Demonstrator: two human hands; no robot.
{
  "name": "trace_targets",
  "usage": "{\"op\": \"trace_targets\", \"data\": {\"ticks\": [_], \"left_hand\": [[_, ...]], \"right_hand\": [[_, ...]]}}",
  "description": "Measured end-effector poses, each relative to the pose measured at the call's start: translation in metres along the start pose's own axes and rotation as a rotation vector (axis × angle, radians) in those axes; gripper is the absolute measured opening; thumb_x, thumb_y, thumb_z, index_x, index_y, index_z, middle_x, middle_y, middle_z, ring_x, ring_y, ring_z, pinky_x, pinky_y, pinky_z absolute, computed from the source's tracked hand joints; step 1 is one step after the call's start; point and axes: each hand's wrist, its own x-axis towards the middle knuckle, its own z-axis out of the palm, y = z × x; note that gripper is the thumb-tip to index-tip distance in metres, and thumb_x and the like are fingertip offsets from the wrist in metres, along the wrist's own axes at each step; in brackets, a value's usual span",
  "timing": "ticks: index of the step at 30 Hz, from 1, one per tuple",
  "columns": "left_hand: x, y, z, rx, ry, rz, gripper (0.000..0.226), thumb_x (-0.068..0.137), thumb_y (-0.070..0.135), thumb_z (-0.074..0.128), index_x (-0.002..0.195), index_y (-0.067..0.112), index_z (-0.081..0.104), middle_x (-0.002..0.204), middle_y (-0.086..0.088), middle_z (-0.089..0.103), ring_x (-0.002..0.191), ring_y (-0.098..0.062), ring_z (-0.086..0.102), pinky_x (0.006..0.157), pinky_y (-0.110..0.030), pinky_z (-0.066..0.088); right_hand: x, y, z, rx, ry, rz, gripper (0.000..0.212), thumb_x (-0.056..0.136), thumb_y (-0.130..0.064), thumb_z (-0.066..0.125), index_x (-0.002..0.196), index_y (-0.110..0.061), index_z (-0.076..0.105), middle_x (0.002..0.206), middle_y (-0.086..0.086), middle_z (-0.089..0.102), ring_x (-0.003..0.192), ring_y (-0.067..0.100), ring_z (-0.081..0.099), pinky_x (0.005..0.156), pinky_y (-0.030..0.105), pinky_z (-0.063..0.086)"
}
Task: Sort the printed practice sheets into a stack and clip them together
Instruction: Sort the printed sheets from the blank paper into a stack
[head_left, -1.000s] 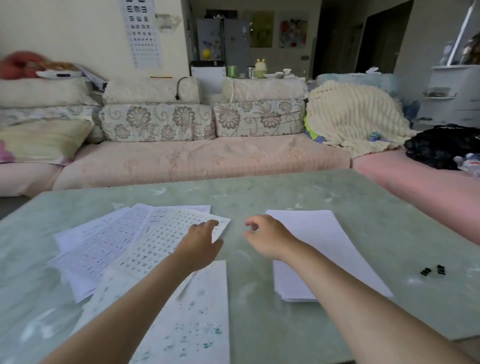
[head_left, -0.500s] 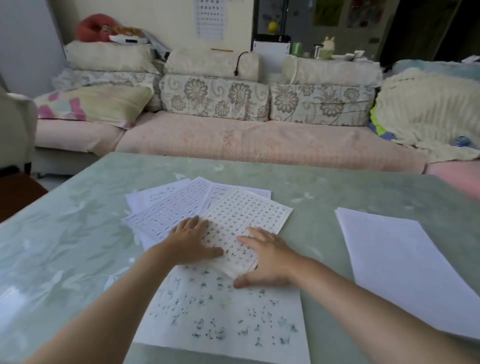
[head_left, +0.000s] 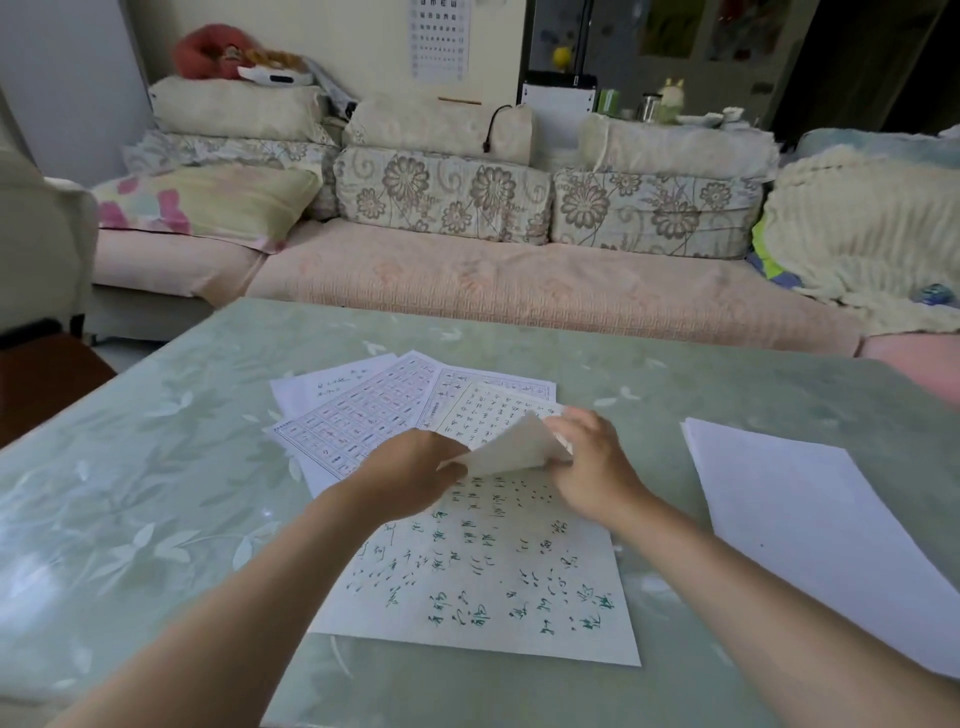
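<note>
a curled practice sheet (head_left: 511, 447) is pinched at its near edge by the left hand (head_left: 410, 478) and right hand (head_left: 592, 467), above fanned sheets (head_left: 363, 410) on the desk (head_left: 156, 493). a white stack (head_left: 810, 519) is laid to their right.

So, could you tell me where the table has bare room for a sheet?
Bare table lies left of the fanned sheets and along the far edge by the sofa. The strip between the handwritten sheet and white stack is narrow. Crowded middle: left hand and right hand hold a lifted sheet.
</note>
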Motion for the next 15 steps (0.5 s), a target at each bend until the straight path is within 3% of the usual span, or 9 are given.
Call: {"op": "trace_targets", "data": {"ticks": [2,4,6,8,11,13,14,15], "left_hand": [[-0.004,0.004,-0.004,0.004,0.018,-0.014,0.021,0.098,0.030,0.052,0.084,0.032,0.067,0.063,0.013,0.056,0.054,-0.005,0.052,0.053,-0.023,0.040],[-0.009,0.007,-0.005,-0.019,-0.035,-0.012,0.029,0.097,0.033,0.053,0.070,0.036,0.060,0.063,0.009,0.059,0.056,-0.010,0.053,0.053,-0.023,0.041],[-0.012,0.011,-0.002,-0.059,-0.100,0.013,0.018,0.097,0.037,0.055,0.088,0.035,0.070,0.081,0.008,0.071,0.063,-0.008,0.059,0.062,-0.024,0.049],[-0.014,0.017,0.004,-0.103,-0.168,0.053,0.021,0.093,0.039,0.060,0.112,0.040,0.069,0.103,0.018,0.071,0.080,0.000,0.063,0.078,-0.024,0.053],[-0.012,0.022,0.004,-0.233,-0.307,0.048,0.052,0.078,0.057,0.071,0.126,0.044,0.060,0.122,0.028,0.061,0.104,0.007,0.057,0.099,-0.025,0.044],[-0.005,0.017,0.001,-0.348,-0.316,0.001,0.065,0.075,0.068,0.066,0.133,0.041,0.055,0.129,0.022,0.059,0.116,0.001,0.054,0.106,-0.032,0.039],[0.001,0.011,0.001,-0.368,-0.251,-0.025,0.062,0.079,0.067,0.061,0.134,0.039,0.054,0.132,0.018,0.059,0.119,-0.004,0.054,0.106,-0.035,0.038],[0.009,0.002,0.003,-0.359,-0.141,-0.070,0.055,0.086,0.062,0.058,0.134,0.036,0.054,0.134,0.016,0.057,0.119,-0.008,0.055,0.105,-0.038,0.039]], "right_hand": [[0.002,-0.010,-0.017,0.269,0.090,0.310,0.033,0.087,0.002,0.050,0.109,-0.015,0.068,0.110,0.003,0.060,0.106,0.029,0.056,0.092,0.036,0.047],[0.008,-0.010,-0.030,0.772,0.060,0.631,0.024,0.092,-0.002,0.046,0.090,-0.013,0.067,0.092,0.004,0.061,0.088,0.034,0.060,0.077,0.046,0.057],[0.009,-0.002,-0.036,0.971,-0.103,0.764,0.017,0.095,-0.014,0.055,0.102,-0.009,0.069,0.095,0.012,0.065,0.078,0.033,0.064,0.067,0.043,0.059],[0.008,0.009,-0.033,0.843,-0.249,0.765,0.023,0.092,-0.014,0.065,0.113,-0.005,0.068,0.105,0.013,0.071,0.080,0.026,0.067,0.066,0.036,0.057],[0.010,0.021,-0.024,0.552,-0.246,0.761,0.033,0.079,0.008,0.070,0.110,-0.004,0.065,0.109,0.011,0.072,0.092,0.026,0.070,0.085,0.043,0.059],[0.012,0.024,-0.021,0.483,-0.195,0.754,0.031,0.078,0.012,0.065,0.104,-0.005,0.065,0.103,0.010,0.072,0.082,0.025,0.070,0.068,0.037,0.062],[0.013,0.024,-0.021,0.448,-0.165,0.739,0.028,0.078,0.012,0.062,0.100,-0.004,0.067,0.100,0.010,0.072,0.076,0.022,0.068,0.056,0.028,0.057],[0.014,0.025,-0.019,0.411,-0.129,0.719,0.025,0.078,0.011,0.058,0.096,-0.003,0.067,0.098,0.011,0.072,0.074,0.022,0.065,0.053,0.023,0.049]]}}
